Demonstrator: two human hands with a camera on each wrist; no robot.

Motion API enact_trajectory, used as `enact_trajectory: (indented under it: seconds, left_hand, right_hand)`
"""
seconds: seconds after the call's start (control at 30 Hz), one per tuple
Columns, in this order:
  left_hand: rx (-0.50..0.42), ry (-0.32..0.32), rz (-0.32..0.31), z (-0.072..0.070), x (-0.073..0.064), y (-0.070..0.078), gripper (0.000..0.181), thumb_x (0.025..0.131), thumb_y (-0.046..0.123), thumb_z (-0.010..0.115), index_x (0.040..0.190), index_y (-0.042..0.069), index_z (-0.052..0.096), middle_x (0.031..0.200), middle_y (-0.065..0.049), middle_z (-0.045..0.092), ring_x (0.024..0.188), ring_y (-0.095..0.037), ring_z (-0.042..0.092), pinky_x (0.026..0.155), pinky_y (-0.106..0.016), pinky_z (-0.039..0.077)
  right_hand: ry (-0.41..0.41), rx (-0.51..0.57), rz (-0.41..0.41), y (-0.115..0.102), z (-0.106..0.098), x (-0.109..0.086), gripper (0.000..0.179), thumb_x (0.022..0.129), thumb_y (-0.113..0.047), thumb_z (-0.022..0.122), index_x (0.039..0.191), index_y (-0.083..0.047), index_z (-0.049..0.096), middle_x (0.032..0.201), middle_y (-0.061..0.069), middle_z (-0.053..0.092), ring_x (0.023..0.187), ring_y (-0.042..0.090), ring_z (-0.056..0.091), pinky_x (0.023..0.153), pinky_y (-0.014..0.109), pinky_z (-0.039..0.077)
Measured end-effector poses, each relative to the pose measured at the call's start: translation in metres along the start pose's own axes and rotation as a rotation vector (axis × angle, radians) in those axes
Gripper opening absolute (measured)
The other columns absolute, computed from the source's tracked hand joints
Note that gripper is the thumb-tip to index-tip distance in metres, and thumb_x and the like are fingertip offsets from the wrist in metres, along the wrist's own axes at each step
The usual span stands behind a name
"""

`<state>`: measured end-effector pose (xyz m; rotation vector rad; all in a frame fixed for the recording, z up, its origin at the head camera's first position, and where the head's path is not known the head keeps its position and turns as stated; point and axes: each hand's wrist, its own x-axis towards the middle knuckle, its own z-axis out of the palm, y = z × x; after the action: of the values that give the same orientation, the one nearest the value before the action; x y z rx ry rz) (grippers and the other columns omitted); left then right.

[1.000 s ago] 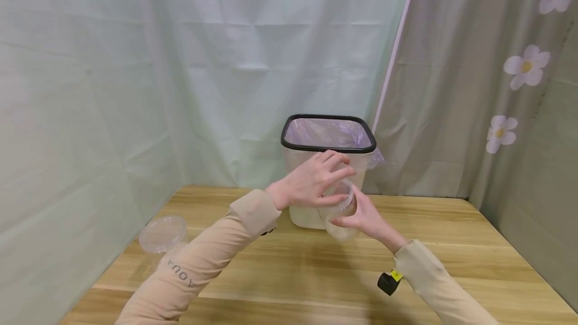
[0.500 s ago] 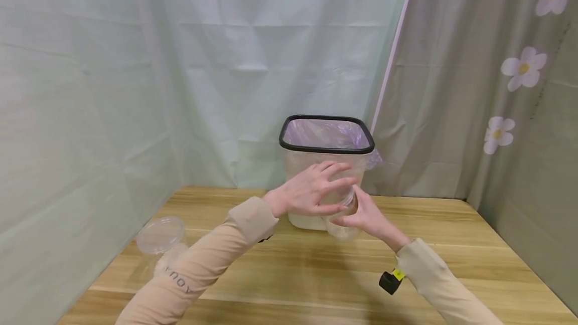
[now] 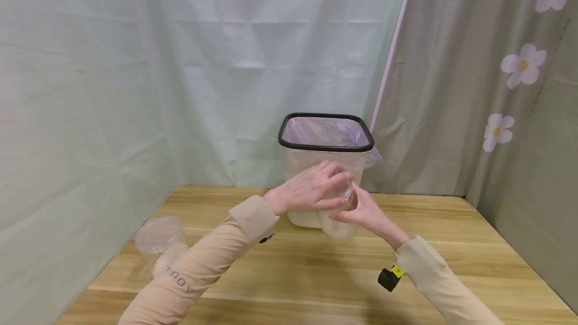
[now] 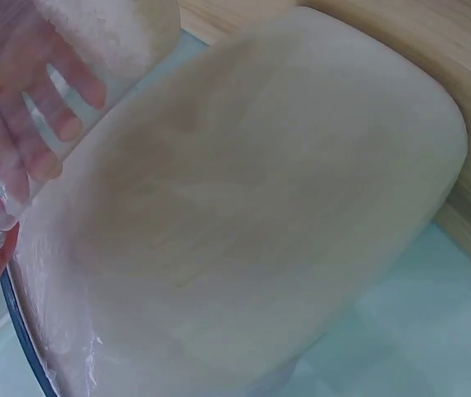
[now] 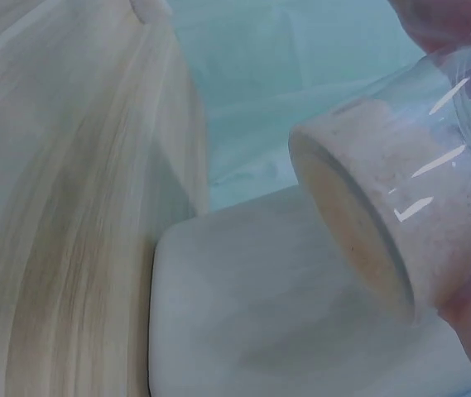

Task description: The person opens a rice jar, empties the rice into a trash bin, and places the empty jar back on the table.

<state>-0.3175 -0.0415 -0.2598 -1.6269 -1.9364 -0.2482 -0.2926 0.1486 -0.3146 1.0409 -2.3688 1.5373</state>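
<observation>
A clear plastic jar (image 3: 335, 226) with white, clumpy contents (image 5: 409, 182) is held tilted in front of the bin. My right hand (image 3: 369, 213) grips it around its upper side; in the left wrist view the fingers of that hand (image 4: 32, 116) show through the clear wall. From above, my left hand (image 3: 311, 190) curls its fingers and thumb round the clear screw lid (image 3: 346, 190) at the jar's top. Part of the lid is hidden behind those fingers.
A whitish bin with a black rim (image 3: 325, 148) and a purple bag liner (image 3: 322, 132) stands at the back of the wooden table (image 3: 433, 260). Another clear lidded jar (image 3: 159, 234) with white contents stands at the left, partly behind my left sleeve. Curtains hang behind and at both sides.
My left hand's fingers spread looser around the lid half a second ago and now close on it again. The right hand keeps hold of the jar, which has shifted slightly left.
</observation>
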Motion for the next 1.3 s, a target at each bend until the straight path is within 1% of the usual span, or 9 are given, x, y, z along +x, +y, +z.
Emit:
enact_trajectory:
  seconds: [0.13,0.2,0.37,0.43,0.67,0.83,0.97,1.17,1.3]
  left_hand:
    - [0.011,0.01,-0.019,0.0,0.0,0.0,0.041,0.089,0.034,0.051,0.119,0.006,0.05,0.111,-0.008,0.047,0.097,-0.019,0.045,0.084,-0.027,0.035]
    - [0.02,0.015,-0.026,0.0,0.0,0.0,0.041,0.089,0.033,0.052,0.119,0.005,0.05,0.111,-0.008,0.047,0.097,-0.019,0.045,0.083,-0.028,0.036]
    - [0.07,0.024,-0.024,0.002,0.002,0.0,0.042,0.088,0.035,0.051,0.119,0.007,0.05,0.107,-0.007,0.047,0.094,-0.019,0.046,0.08,-0.028,0.038]
    - [0.097,0.022,-0.02,0.002,0.002,0.0,0.042,0.088,0.036,0.05,0.119,0.007,0.05,0.106,-0.007,0.047,0.092,-0.019,0.046,0.078,-0.028,0.038]
    - [0.162,0.022,-0.008,0.002,0.002,0.001,0.043,0.088,0.038,0.048,0.119,0.007,0.048,0.104,-0.009,0.047,0.09,-0.02,0.046,0.073,-0.028,0.041]
    - [0.196,0.022,-0.009,0.002,0.002,0.001,0.044,0.089,0.039,0.047,0.12,0.008,0.048,0.105,-0.009,0.047,0.089,-0.02,0.045,0.071,-0.029,0.042]
    - [0.196,0.023,-0.019,0.002,0.002,0.002,0.045,0.089,0.04,0.046,0.121,0.008,0.049,0.105,-0.009,0.047,0.09,-0.021,0.046,0.072,-0.029,0.042]
    - [0.19,0.032,-0.047,0.002,0.003,0.002,0.046,0.088,0.039,0.046,0.12,0.007,0.051,0.104,-0.01,0.048,0.09,-0.021,0.046,0.073,-0.029,0.042]
    - [0.212,0.047,-0.076,0.003,0.004,0.001,0.045,0.087,0.038,0.045,0.119,0.008,0.051,0.102,-0.011,0.048,0.087,-0.021,0.046,0.07,-0.029,0.042]
  right_hand:
    - [-0.029,0.056,0.008,0.002,-0.002,0.001,0.066,0.072,-0.006,0.073,0.129,-0.001,0.039,0.12,0.014,0.049,0.105,0.027,0.049,0.084,0.042,0.04]
    - [-0.05,0.084,0.005,0.003,-0.002,0.002,0.072,0.07,-0.005,0.074,0.132,-0.002,0.035,0.122,0.013,0.047,0.106,0.027,0.048,0.085,0.041,0.039]
    - [-0.072,0.085,-0.002,0.007,-0.003,0.003,0.086,0.068,-0.005,0.078,0.137,-0.009,0.028,0.127,0.008,0.043,0.108,0.023,0.045,0.089,0.04,0.035]
    - [-0.06,0.064,0.001,0.007,-0.003,0.003,0.087,0.068,-0.005,0.078,0.138,-0.011,0.027,0.127,0.007,0.043,0.108,0.022,0.045,0.09,0.041,0.034]
    - [-0.013,-0.039,-0.018,-0.026,0.0,0.001,0.078,0.067,-0.003,0.076,0.132,0.002,0.033,0.121,0.014,0.048,0.106,0.026,0.047,0.088,0.044,0.035]
    - [0.015,-0.063,-0.005,-0.029,0.001,-0.001,0.077,0.067,-0.003,0.076,0.131,0.003,0.034,0.119,0.016,0.049,0.104,0.028,0.047,0.086,0.046,0.036]
    - [0.023,-0.067,0.004,-0.03,0.002,-0.001,0.078,0.067,-0.003,0.076,0.132,0.004,0.033,0.118,0.017,0.049,0.104,0.029,0.048,0.086,0.045,0.036]
    - [0.051,-0.089,0.003,-0.03,0.003,0.001,0.079,0.066,-0.003,0.076,0.132,0.004,0.033,0.116,0.019,0.05,0.103,0.03,0.048,0.086,0.045,0.036]
    - [0.087,-0.108,-0.013,-0.03,0.004,0.002,0.078,0.066,-0.002,0.077,0.131,0.004,0.034,0.115,0.02,0.051,0.102,0.031,0.048,0.086,0.046,0.036]
